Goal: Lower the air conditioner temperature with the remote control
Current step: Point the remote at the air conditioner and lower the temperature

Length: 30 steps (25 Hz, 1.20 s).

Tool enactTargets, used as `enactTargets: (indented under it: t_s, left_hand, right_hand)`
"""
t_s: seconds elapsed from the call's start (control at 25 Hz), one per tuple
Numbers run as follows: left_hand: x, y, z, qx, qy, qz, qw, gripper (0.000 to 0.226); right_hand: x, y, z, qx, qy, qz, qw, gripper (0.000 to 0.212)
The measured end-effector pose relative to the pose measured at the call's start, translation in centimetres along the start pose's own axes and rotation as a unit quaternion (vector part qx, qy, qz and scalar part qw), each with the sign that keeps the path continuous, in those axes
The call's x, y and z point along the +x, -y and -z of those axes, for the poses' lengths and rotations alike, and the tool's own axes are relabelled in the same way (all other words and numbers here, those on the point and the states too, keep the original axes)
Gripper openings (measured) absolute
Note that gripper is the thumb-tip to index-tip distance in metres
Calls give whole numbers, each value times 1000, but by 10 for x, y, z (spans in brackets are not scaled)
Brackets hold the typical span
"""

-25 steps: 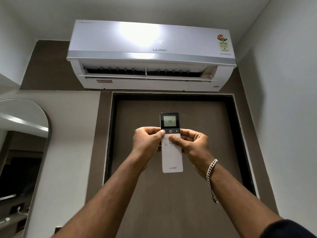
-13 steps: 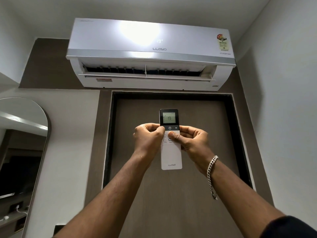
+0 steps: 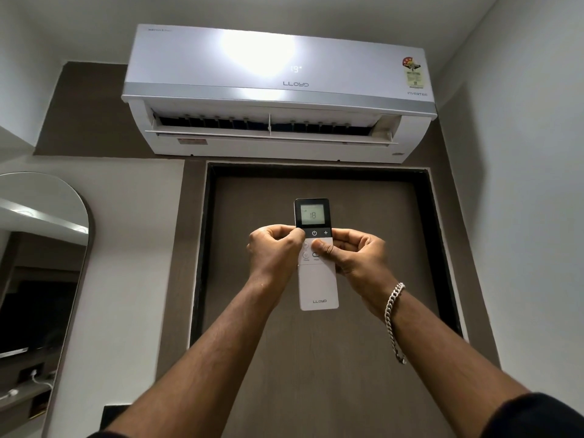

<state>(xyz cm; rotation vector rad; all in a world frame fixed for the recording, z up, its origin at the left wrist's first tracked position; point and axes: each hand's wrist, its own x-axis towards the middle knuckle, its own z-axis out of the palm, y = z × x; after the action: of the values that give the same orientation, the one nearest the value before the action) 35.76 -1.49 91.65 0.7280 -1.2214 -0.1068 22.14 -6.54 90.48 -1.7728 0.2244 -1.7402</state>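
Up at arm's length, in front of the brown door [image 3: 316,358], my two hands hold the Lloyd remote control [image 3: 317,279] upright, top pointed toward the Lloyd air conditioner [image 3: 278,90] mounted above the door frame. Change since half a second ago: remote screen [image 3: 312,214] now reads 18, was 19 — so one press of the minus went through on the remote. The unit's front display [image 3: 295,69] looks like 19, faint against the glare, so I judge the unit hasn't caught up or the readout lags; can't be sure. Remote also sits a bit higher in the view than a second ago.

My left hand [image 3: 275,251] is curled shut on the remote's left edge, thumb tip over the dark button strip where the minus key should be — the key itself is hidden under it. My right hand [image 3: 354,254] is closed on the right edge, thumb lying across the white button rows. Power and plus keys are visible between the thumbs.

Task reads as under way: one step lowered, more presses possible if a lower setting is wanted.

Room: open air all around the remote, well apart from door and unit. Arched mirror [image 3: 41,279] off to the left, white wall [image 3: 521,216] to the right, both well clear of my arms. Bracelet [image 3: 393,314] hangs loose on my right wrist, touching nothing else.
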Motion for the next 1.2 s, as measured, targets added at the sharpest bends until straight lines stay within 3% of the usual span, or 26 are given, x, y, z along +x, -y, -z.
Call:
enactTargets:
  t_s: [1.2]
  left_hand:
    - [3, 3, -5, -3, 40, -25, 999, 12]
  right_hand:
    - [-2, 3, 9, 0, -3, 10, 1000, 42]
